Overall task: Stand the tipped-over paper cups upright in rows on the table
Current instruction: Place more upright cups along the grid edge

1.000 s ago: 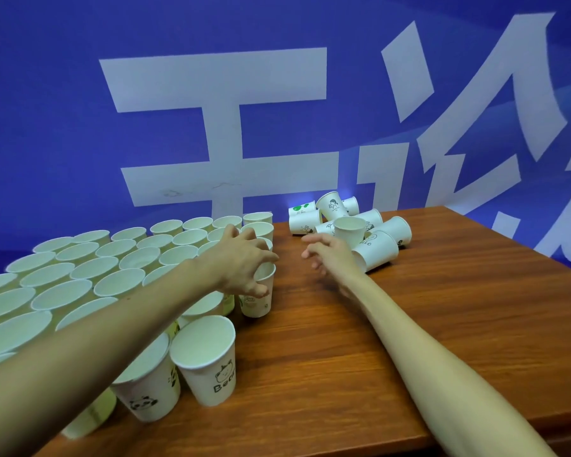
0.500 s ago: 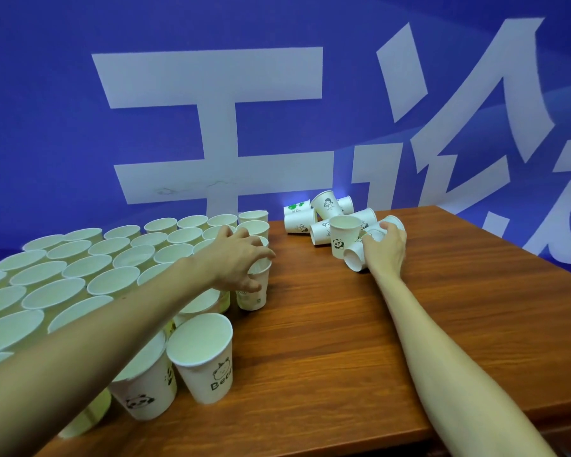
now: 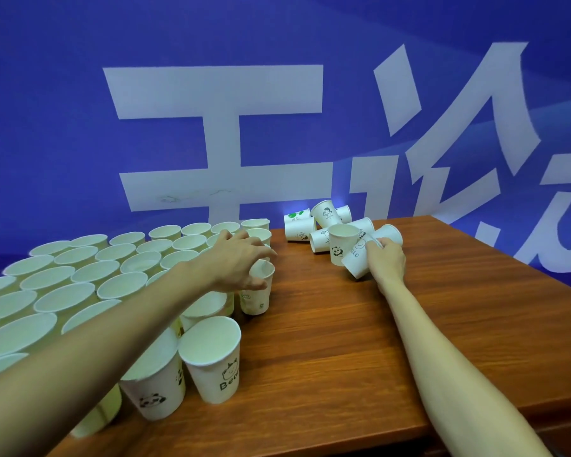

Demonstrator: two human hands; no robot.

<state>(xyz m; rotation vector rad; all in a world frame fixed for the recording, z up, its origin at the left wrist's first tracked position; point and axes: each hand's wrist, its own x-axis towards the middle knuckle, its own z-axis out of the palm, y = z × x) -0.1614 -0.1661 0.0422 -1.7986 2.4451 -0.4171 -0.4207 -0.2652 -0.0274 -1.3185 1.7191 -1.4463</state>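
Observation:
Several white paper cups stand upright in rows (image 3: 89, 278) on the left half of the wooden table (image 3: 360, 341). My left hand (image 3: 236, 263) reaches over the rows' right edge and holds the rim of an upright cup (image 3: 257, 293) with curled fingers. A pile of tipped-over cups (image 3: 314, 227) lies at the table's far middle. My right hand (image 3: 384, 258) grips one tipped cup (image 3: 355, 260) marked "HELLO" at the pile's near edge. An upright panda cup (image 3: 342, 244) stands just behind it.
Two upright printed cups, one with a bear (image 3: 216, 359) and one with a panda (image 3: 155, 387), stand at the near end of the rows. A blue wall with large white characters (image 3: 218, 133) rises behind the table. The table's near edge runs along the bottom right.
My right hand went forward to the pile, closed round a tipped cup, and has pulled it slightly toward me. My left hand has stayed on the upright cup's rim.

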